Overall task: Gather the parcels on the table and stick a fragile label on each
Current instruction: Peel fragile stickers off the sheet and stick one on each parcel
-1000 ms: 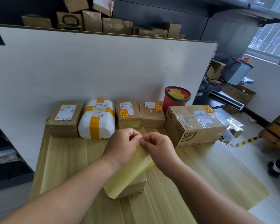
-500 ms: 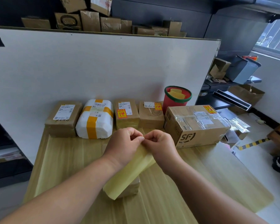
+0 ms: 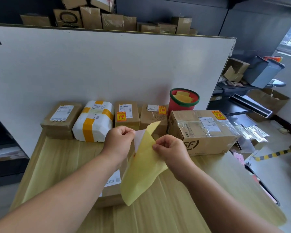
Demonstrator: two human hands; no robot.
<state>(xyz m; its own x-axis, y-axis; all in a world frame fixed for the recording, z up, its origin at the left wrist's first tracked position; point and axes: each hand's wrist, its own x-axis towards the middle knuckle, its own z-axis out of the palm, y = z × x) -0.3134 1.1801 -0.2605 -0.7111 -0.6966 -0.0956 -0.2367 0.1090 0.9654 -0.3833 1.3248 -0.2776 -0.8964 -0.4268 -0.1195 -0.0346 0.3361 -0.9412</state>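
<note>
Both hands are up in front of me, just left of the SF box (image 3: 202,132). My left hand (image 3: 119,142) is curled in tight, thumb and forefinger pinching the corner of the label (image 3: 139,137), pale underside towards me. My right hand (image 3: 170,150) is curled too, pinching the edge of the yellow sheet (image 3: 141,172) right beside that corner. Label and sheet are parted at the top and joined lower down. The sheet hangs from my fingers, top corner flopped up, lower end dangling over the surface (image 3: 65,157). Neither hand touches anything else.

Nearer me than the SF box and to its left, a brown parcel (image 3: 111,192) lies flat under my left forearm, white slip up, mostly hidden by arm and sheet. Whether the sheet touches it, I can't tell.

Leftward from the SF box runs a row: tan box (image 3: 148,118) just beside it, then taped box (image 3: 127,121), white parcel (image 3: 94,121) with yellow tape, and flat parcel (image 3: 61,120) furthest off. The SF box carries a red-and-yellow sticker (image 3: 218,115) on top; so do the tan and taped boxes. Behind the SF box stands a red tub (image 3: 183,105) with yellow sheets inside.
</note>
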